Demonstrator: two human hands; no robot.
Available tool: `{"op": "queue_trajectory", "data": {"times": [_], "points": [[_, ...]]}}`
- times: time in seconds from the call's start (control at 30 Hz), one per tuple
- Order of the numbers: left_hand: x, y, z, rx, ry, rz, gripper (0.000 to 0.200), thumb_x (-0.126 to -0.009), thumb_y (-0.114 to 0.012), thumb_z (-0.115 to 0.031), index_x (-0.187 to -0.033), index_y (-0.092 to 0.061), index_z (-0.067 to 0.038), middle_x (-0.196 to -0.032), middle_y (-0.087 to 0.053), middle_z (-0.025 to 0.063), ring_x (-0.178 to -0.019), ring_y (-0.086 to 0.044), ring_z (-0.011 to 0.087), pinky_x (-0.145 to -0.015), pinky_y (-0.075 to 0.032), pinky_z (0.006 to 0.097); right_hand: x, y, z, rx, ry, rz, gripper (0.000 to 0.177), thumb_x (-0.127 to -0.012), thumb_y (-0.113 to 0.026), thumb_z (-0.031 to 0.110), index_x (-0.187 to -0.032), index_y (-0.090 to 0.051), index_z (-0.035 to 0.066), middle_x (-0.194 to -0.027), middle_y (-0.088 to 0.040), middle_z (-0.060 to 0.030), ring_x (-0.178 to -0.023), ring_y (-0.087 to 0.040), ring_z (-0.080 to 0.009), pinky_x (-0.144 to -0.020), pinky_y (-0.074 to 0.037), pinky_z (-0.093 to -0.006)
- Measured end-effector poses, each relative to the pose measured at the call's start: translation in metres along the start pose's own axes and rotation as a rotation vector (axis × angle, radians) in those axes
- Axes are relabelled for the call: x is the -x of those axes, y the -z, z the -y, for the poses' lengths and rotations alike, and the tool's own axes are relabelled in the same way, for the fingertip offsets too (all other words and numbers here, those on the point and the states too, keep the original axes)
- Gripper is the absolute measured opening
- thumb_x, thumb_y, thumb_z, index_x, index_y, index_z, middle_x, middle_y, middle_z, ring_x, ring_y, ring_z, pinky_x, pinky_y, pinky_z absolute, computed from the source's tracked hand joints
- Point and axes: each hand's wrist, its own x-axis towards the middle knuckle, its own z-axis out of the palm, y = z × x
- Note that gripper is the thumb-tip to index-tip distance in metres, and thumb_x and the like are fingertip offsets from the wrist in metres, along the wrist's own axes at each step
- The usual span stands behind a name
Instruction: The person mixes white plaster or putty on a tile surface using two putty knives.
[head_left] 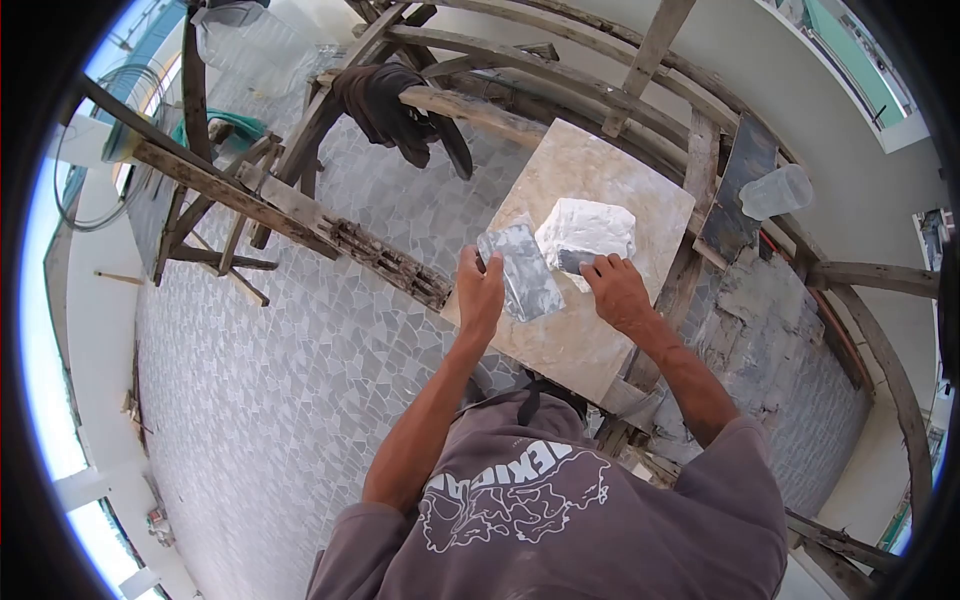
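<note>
At mid-frame the left hand point(480, 292) is clamped on a flat trowel point(522, 272), whose blade lies just right of its fingers. The right hand point(618, 290) grips a small scraper point(572, 262), which touches the white putty point(588, 230) just above it on the slab point(575, 340).

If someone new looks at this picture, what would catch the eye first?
A white lump of paste sits on a square board in the middle. The left hand holds a flat grey blade beside it, and the right hand presses a small scraper into the lump. Below lies a mosaic floor, crossed by rough wooden beams.
</note>
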Motion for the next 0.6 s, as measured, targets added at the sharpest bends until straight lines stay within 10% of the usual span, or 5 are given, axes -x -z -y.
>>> {"op": "queue_trajectory", "data": {"times": [0.13,0.27,0.37,0.57,0.6], "points": [[-0.010,-0.007,0.002,-0.097,-0.017,0.070,0.026,-0.094,-0.057,-0.017,-0.105,-0.052,0.005,-0.082,-0.054,0.0083,-0.074,-0.050,0.0153,-0.068,-0.043,0.0349,0.009,0.016,0.002,-0.317,-0.319,-0.219,0.027,-0.085,-0.058,0.007,-0.112,-0.062,0.002,-0.088,-0.064,-0.0163,-0.081,-0.062,-0.0334,-0.071,-0.050,-0.0389],[-0.014,-0.019,-0.003,0.106,0.134,0.199,0.026,-0.095,-0.054,-0.015,-0.110,-0.051,0.006,-0.088,-0.059,0.0109,-0.071,-0.057,0.0154,-0.061,-0.047,0.0326,0.015,0.065,0.015,-0.768,-0.834,-0.220,0.026,-0.093,-0.060,0.011,-0.116,-0.060,-0.001,-0.073,-0.061,-0.0132,-0.061,-0.055,-0.0182,-0.060,-0.045,-0.0321],[-0.011,-0.025,-0.019,0.282,0.316,0.321,0.028,-0.096,-0.053,-0.012,-0.116,-0.048,0.007,-0.091,-0.061,0.0099,-0.077,-0.064,0.0156,-0.064,-0.055,0.0327,0.025,0.067,0.025,-0.865,-0.757,-0.496,0.022,-0.094,-0.060,0.008,-0.115,-0.061,0.001,-0.075,-0.058,-0.0009,-0.065,-0.050,-0.0090,-0.060,-0.042,-0.0247],[-0.009,-0.048,-0.022,0.368,0.566,0.502,0.028,-0.098,-0.049,-0.009,-0.121,-0.048,0.008,-0.103,-0.063,0.0132,-0.087,-0.068,0.0211,-0.072,-0.060,0.0353,0.031,0.071,0.053,-0.507,-0.494,-0.818,0.020,-0.095,-0.055,0.002,-0.114,-0.060,-0.002,-0.083,-0.065,-0.0113,-0.064,-0.057,-0.0166,-0.063,-0.046,-0.0297],[-0.009,-0.053,-0.022,0.393,0.600,0.526,0.028,-0.098,-0.049,-0.009,-0.121,-0.048,0.008,-0.105,-0.063,0.0138,-0.088,-0.068,0.0221,-0.073,-0.060,0.0355,0.039,0.078,0.057,-0.547,-0.574,-0.648,0.023,-0.095,-0.052,-0.002,-0.117,-0.059,-0.002,-0.099,-0.069,-0.0154,-0.085,-0.069,-0.0235,-0.075,-0.051,-0.0314]]}}
